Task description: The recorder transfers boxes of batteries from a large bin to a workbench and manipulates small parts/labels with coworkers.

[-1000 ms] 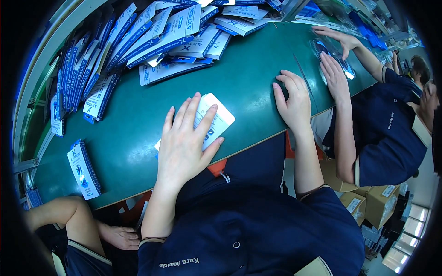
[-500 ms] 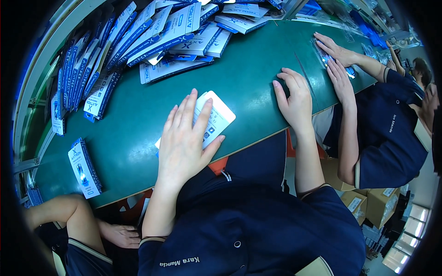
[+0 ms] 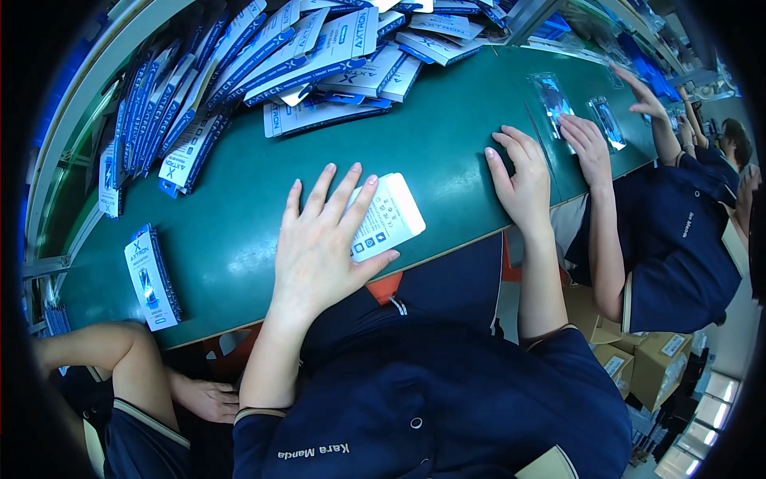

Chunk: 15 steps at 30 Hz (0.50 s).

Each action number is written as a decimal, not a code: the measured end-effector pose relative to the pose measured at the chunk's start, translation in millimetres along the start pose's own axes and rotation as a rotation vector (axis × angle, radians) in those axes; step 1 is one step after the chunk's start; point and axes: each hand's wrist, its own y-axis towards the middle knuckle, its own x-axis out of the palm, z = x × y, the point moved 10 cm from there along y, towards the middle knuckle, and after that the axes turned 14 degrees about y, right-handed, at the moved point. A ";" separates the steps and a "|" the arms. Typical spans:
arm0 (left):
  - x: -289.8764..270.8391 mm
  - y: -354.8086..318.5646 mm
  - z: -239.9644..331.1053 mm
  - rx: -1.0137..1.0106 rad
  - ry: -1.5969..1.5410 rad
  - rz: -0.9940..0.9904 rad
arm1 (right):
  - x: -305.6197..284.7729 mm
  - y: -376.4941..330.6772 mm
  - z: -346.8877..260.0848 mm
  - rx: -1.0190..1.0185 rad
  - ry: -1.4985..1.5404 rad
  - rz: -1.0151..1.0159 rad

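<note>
Under the spread fingers of my left hand [image 3: 319, 243] lies a flat white box [image 3: 396, 214] with small dark and blue print. Its right part, with a bare white end flap, shows past my index finger; the rest is hidden by my palm. My left hand lies over the box without gripping it. To the right, my right hand [image 3: 523, 188] rests at the green table, fingers loosely bent and apart, holding nothing.
A heap of blue and white flat boxes [image 3: 319, 68] leans at the far left. A small stack of boxes [image 3: 153, 279] stands at the near left. On the right, a co-worker's hand [image 3: 589, 150] touches a clear package [image 3: 552, 96]; another lies beside it. Another person's arm [image 3: 132, 363] is at lower left.
My left hand's fingers have spread wider on the white box, and more of its printed side shows. My right hand stays nearly in place. The co-worker's far hand has lifted off the clear packages.
</note>
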 end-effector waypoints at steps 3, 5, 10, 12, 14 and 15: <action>2.7 -3.2 0.6 -0.016 0.008 -0.001 | 2.3 1.3 -0.8 0.020 0.039 -0.046; 2.4 -4.2 0.4 -0.037 0.003 0.006 | 5.0 0.9 -1.7 0.057 0.099 -0.078; 5.4 -4.8 2.5 -0.026 0.022 0.002 | -2.2 17.8 -1.1 0.024 0.085 -0.028; 6.4 -4.9 1.9 -0.027 0.033 -0.009 | -5.8 35.1 8.4 -0.005 0.103 0.019; 9.0 -6.1 1.3 -0.029 0.043 -0.020 | -2.1 53.6 27.6 -0.002 0.127 0.028; 10.2 -5.4 1.2 -0.031 0.055 -0.012 | -2.6 60.9 39.2 -0.034 -0.014 0.042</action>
